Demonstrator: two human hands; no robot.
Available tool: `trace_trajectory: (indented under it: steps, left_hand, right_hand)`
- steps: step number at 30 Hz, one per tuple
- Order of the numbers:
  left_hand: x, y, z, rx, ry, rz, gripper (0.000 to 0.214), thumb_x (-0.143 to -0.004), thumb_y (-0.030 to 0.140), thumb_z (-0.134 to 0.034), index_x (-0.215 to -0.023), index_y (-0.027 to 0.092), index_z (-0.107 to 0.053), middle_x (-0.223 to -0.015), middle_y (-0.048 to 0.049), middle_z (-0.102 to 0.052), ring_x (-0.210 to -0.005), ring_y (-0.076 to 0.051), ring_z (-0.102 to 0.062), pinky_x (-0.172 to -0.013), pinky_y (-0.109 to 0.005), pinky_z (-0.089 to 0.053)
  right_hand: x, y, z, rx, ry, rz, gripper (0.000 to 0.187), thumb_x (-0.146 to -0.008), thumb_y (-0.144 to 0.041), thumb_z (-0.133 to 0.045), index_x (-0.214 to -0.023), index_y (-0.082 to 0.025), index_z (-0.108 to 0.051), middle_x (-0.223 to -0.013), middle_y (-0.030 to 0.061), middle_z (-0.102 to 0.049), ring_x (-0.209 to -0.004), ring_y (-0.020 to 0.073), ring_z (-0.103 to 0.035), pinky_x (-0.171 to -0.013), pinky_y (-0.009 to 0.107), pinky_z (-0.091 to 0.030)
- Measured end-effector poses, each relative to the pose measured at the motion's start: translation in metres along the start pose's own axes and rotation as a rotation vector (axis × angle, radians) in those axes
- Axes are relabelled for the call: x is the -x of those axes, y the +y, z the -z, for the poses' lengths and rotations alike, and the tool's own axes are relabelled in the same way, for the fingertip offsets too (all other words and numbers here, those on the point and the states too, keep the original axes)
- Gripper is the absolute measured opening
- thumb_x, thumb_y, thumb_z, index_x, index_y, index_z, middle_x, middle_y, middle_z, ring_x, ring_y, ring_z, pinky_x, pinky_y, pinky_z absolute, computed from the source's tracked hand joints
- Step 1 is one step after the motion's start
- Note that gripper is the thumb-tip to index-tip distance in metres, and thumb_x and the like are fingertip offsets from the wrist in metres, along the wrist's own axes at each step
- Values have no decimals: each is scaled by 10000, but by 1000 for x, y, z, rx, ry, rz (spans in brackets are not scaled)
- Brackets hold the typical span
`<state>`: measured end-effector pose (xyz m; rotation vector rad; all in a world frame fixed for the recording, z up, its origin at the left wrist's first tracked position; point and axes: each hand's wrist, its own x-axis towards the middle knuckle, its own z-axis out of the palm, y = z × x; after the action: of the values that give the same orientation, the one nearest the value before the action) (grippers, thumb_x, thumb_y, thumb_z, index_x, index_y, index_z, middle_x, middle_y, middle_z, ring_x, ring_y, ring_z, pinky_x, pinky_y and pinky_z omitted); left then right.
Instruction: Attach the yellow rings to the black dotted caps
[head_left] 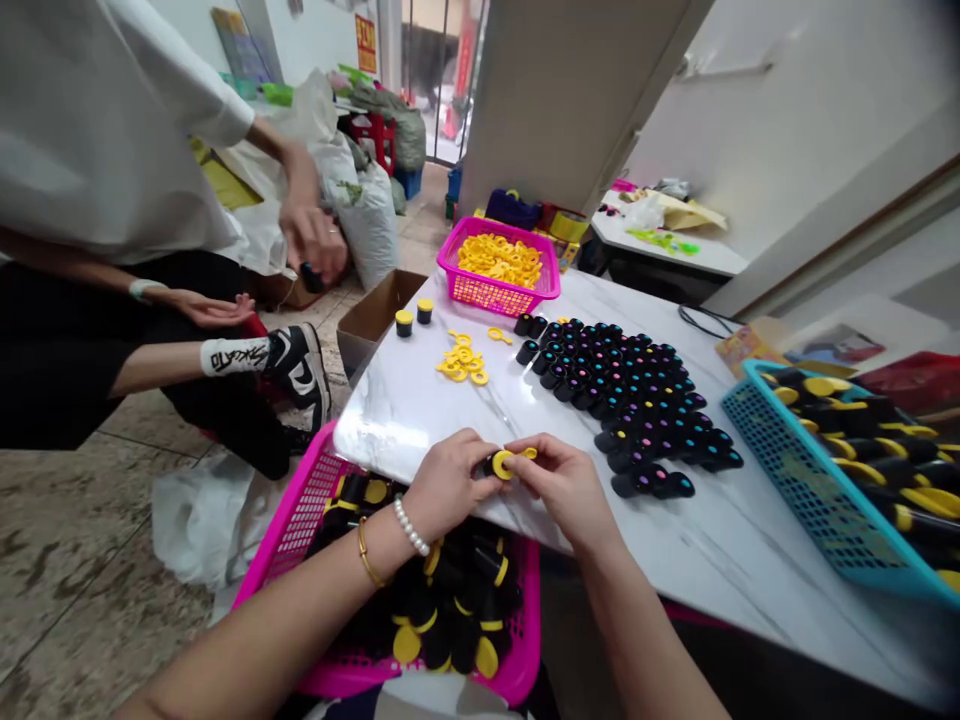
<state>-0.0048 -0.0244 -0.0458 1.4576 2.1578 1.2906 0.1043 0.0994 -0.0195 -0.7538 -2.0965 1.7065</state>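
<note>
Over the table's near edge, my left hand (456, 472) closes round a small black cylinder (489, 465). A yellow ring piece (503, 465) sits against the cylinder's end, facing up. The fingers of my right hand (559, 485) pinch that ring piece, with a yellow tab showing between them. Beneath my left forearm is a pink basket (531, 620) of black cylinders with yellow ends. Farther up the white marbled table (397, 400) lies a loose pile of yellow ring pieces (463, 360). Two yellow-topped black cylinders (404, 323) stand beside it.
Rows of black cylinders (637, 380) with coloured dots stand right of centre. Behind them is a pink basket (499, 297) of yellow ring pieces. A blue basket (810, 480) with black-and-yellow pieces is at right. Another person (127, 150) sits at left, near an open carton (379, 315).
</note>
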Motion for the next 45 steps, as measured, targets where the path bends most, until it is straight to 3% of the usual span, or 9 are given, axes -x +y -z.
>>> trace_trajectory:
  steps: [5,12,18,22,25,27,32,40,45]
  left_hand:
    - [2,-1,-2,12,-22,16,164,-782,303,-663,-926,225,-674,-816,-2,-562,-781,-139,-549,-730,-237,-420]
    - [-1,9,9,-28,-45,-22,152,-815,291,-582,-867,175,-665,-740,-10,-563,-712,-135,-527,-657,-232,-388]
    - [-12,9,11,130,-106,173,319,-887,377,-467,-735,156,-639,-621,27,-582,-581,-95,-491,-549,-205,-333]
    - [-9,9,9,196,-113,187,309,-897,352,-446,-762,160,-648,-664,25,-608,-614,-96,-510,-562,-199,-357]
    - [-1,11,4,152,-31,131,228,-875,348,-512,-965,180,-638,-749,11,-617,-652,-109,-530,-627,-217,-403]
    - [4,11,-1,102,54,71,289,-812,338,-616,-1058,186,-598,-843,-13,-603,-725,-130,-544,-693,-240,-435]
    - [9,9,-12,19,107,-5,254,-820,293,-612,-1057,205,-596,-941,-42,-525,-837,-156,-542,-770,-271,-463]
    - [5,10,-8,68,73,18,242,-787,214,-631,-1029,204,-623,-896,-17,-531,-760,-127,-537,-717,-239,-454]
    - [4,10,-7,97,44,32,190,-782,180,-620,-968,213,-642,-881,-12,-544,-779,-130,-538,-725,-239,-444]
  right_hand:
    - [-10,5,-4,-102,-9,-109,280,-712,-395,-720,-793,-135,-654,-502,-27,-548,-417,88,-445,-391,200,-357]
    - [0,7,-9,-112,-63,-144,298,-788,-449,-647,-818,-177,-526,-494,-57,-544,-384,95,-489,-382,196,-407]
    - [0,10,-10,-65,-65,-126,306,-836,-472,-581,-749,-206,-459,-436,-73,-523,-358,98,-489,-381,187,-372]
    - [0,12,-12,-53,-24,-78,300,-842,-472,-572,-755,-213,-446,-429,-83,-499,-351,100,-477,-373,185,-355]
    - [1,12,-13,-85,-34,-56,294,-839,-475,-576,-773,-208,-473,-474,-78,-498,-366,96,-459,-372,190,-361]
    - [3,14,-13,-91,-7,-22,295,-822,-479,-599,-787,-197,-519,-556,-55,-533,-395,91,-451,-381,201,-367]
    - [13,17,-2,-50,81,9,370,-858,-517,-525,-823,-162,-624,-645,-3,-569,-457,102,-462,-449,232,-377]
    - [-3,7,21,-8,-91,-5,387,-845,-481,-564,-642,-152,-595,-568,-12,-535,-485,98,-440,-464,223,-339]
    - [-27,-5,22,-3,-382,-152,307,-712,-413,-716,-660,-181,-522,-512,-63,-484,-441,77,-399,-400,181,-299]
